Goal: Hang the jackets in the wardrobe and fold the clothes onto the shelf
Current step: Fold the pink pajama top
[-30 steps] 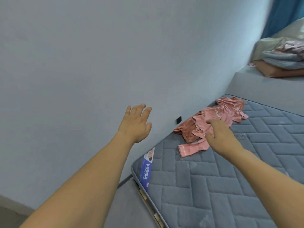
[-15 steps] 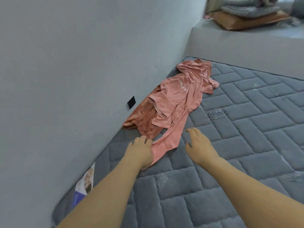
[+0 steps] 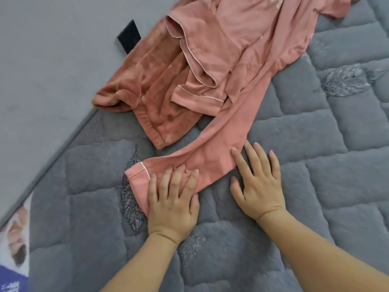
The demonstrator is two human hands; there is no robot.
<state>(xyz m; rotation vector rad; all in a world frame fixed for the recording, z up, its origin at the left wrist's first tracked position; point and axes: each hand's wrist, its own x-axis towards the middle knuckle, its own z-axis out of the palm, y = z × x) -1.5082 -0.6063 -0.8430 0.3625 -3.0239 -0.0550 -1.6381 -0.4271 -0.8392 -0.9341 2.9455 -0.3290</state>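
Both hands have come down since a moment ago, the left hand [image 3: 171, 204] spread flat on the pink garment's [image 3: 212, 85] leg cuff at lower centre, the right hand [image 3: 260, 184] spread beside it on the mattress [image 3: 315, 186], so folding looks begun.

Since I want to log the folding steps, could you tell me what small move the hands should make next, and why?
Probably close the left hand on the cuff of the pink trouser leg and draw it clear. That hand rests flat on the cuff, the right hand lies beside it on the grey mattress, and the pink clothes sit crumpled against the wall, too bunched to fold.
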